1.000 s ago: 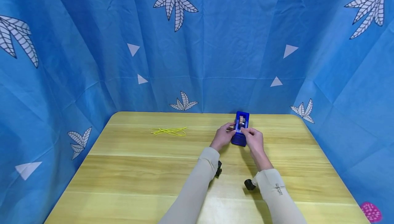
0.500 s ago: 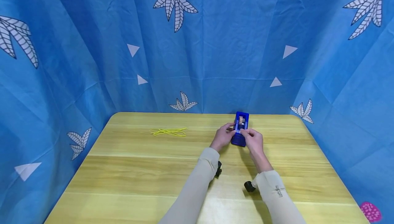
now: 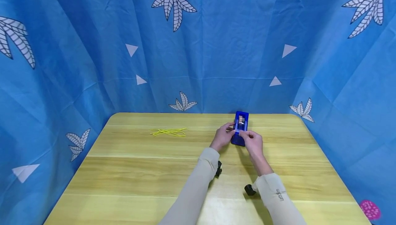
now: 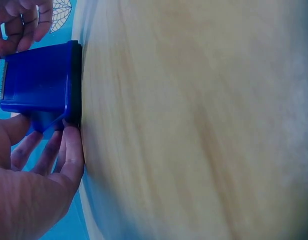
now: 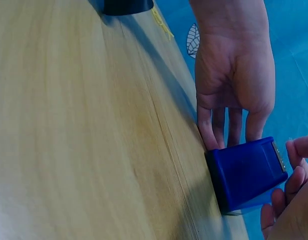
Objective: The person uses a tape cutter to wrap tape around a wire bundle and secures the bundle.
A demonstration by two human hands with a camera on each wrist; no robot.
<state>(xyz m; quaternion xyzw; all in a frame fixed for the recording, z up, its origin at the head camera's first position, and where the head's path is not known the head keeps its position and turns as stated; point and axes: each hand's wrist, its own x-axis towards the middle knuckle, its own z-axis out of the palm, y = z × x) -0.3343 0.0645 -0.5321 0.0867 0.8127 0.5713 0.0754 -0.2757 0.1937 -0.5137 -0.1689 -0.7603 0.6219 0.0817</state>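
Observation:
A blue tape dispenser (image 3: 238,141) stands near the table's far edge, right of centre, with a small tape roll (image 3: 241,119) in its well. Its serrated cutter (image 5: 278,156) faces up at the near end. My left hand (image 3: 222,138) grips the dispenser's left side, thumb at the top and fingers low along the wall. At the cutter, the thumb and forefinger of my right hand (image 3: 253,143) pinch close together, apparently on the tape's end. The clear tape itself is barely visible. In the left wrist view, the right hand's other fingers (image 4: 28,25) are loosely curled.
A bundle of yellow strings (image 3: 168,132) lies on the wooden table (image 3: 139,173), left of the dispenser. A blue patterned curtain (image 3: 222,46) hangs right behind the table and along both sides. Black wrist devices (image 3: 250,189) sit beneath both cuffs.
My right fingertips have shifted slightly toward the near, cutter end of the dispenser. My left hand keeps its hold. The head view has turned a little; the strings have not moved.

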